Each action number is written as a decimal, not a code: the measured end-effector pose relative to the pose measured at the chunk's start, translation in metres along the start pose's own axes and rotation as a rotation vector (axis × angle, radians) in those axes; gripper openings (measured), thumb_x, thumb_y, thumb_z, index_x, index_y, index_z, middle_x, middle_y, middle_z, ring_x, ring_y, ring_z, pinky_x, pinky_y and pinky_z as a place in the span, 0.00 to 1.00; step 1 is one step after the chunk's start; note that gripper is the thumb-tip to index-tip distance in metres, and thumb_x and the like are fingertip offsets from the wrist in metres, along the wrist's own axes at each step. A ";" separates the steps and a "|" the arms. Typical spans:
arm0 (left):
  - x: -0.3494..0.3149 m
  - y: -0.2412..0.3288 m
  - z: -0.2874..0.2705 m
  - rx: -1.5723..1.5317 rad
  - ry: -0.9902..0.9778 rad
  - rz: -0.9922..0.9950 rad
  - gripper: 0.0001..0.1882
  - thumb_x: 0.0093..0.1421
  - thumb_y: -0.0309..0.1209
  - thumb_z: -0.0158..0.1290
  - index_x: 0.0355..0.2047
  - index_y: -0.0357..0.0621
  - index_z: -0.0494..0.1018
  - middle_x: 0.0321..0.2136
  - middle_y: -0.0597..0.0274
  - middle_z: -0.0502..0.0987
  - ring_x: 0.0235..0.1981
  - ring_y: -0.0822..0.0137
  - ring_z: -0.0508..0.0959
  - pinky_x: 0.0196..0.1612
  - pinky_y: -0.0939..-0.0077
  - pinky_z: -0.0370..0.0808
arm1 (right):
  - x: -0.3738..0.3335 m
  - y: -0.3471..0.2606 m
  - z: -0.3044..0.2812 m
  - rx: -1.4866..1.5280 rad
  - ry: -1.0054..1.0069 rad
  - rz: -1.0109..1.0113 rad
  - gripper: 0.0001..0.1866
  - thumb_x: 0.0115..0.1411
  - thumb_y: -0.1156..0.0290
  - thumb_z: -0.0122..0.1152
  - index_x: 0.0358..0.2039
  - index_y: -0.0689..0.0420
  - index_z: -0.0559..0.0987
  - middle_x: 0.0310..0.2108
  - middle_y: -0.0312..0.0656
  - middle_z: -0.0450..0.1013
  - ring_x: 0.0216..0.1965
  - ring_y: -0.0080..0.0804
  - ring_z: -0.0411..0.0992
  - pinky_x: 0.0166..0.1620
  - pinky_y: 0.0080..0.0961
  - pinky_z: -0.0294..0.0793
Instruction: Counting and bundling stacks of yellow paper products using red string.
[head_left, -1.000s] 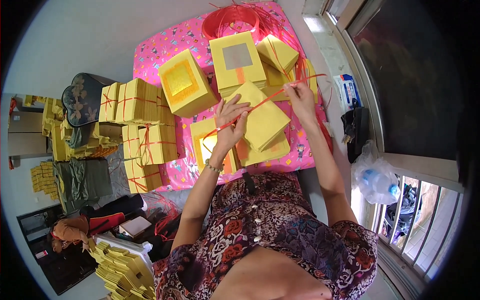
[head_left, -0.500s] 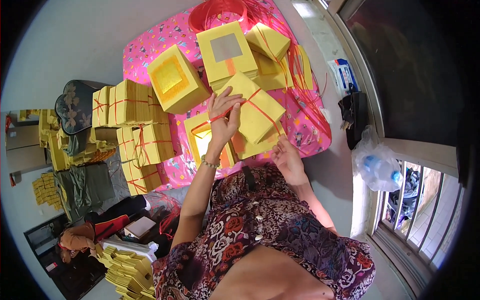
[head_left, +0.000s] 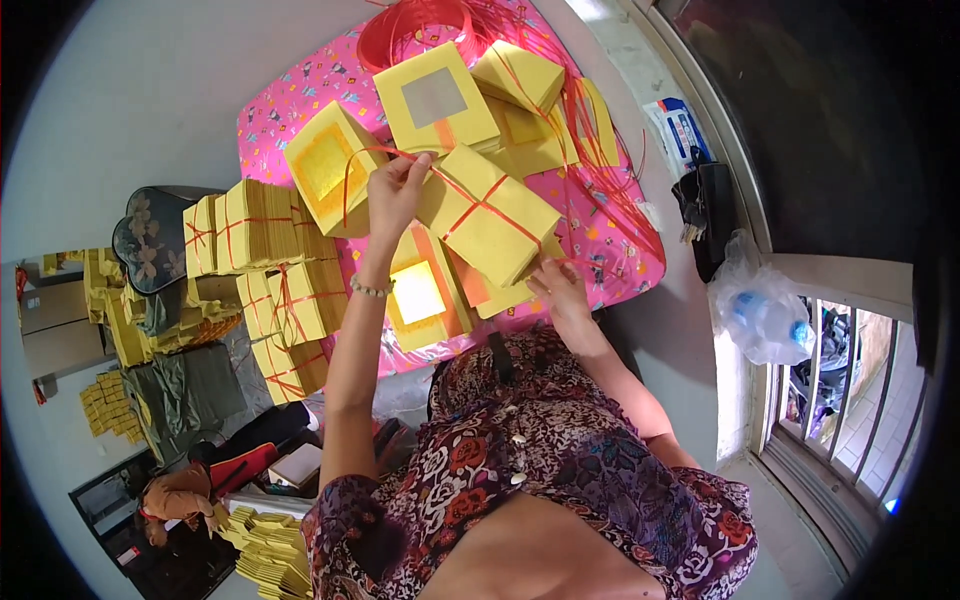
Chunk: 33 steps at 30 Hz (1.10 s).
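My left hand (head_left: 397, 195) had lifted away from the yellow stack (head_left: 510, 228) toward its far left, where half a second earlier it lay over the edge with spread fingers. It now pinched the red strip (head_left: 484, 204) between thumb and forefinger, the loose end arching off to the left. The strip now formed a full cross on top of the stack, which sat on the pink cloth (head_left: 270, 130) in front of me. My right hand (head_left: 562, 293) stayed at the near right corner, fingers half curled; their tips were partly hidden, and I couldn't tell whether they gripped anything. Glare washed out the gold-panelled pile (head_left: 437, 331) nearer me, and the red coil (head_left: 365, 45) was cut off at the top. The block with the gold panel (head_left: 330, 170) stood under the loose end; the block with the grey square (head_left: 440, 100) crowded the stack's far side.
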<state>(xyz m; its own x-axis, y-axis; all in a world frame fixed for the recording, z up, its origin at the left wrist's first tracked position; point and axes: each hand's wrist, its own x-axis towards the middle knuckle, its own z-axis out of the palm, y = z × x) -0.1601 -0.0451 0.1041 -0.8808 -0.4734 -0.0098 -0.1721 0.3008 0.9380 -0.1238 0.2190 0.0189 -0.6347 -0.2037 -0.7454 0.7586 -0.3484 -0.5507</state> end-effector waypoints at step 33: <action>-0.100 -0.070 0.012 -0.834 0.250 -0.262 0.18 0.66 0.36 0.43 0.48 0.36 0.69 0.40 0.61 0.76 0.39 0.75 0.75 0.43 0.82 0.71 | 0.054 -0.029 0.009 -0.371 -0.334 -0.871 0.03 0.64 0.77 0.44 0.35 0.60 0.68 0.36 0.36 0.68 0.39 0.19 0.65 0.44 0.16 0.64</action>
<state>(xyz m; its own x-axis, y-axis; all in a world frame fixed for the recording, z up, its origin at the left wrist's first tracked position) -0.0650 -0.0093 0.0353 -0.7201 -0.6374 -0.2743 0.1072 -0.4928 0.8635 -0.1810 0.2099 -0.0021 -0.9563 -0.2799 0.0851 -0.0279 -0.2024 -0.9789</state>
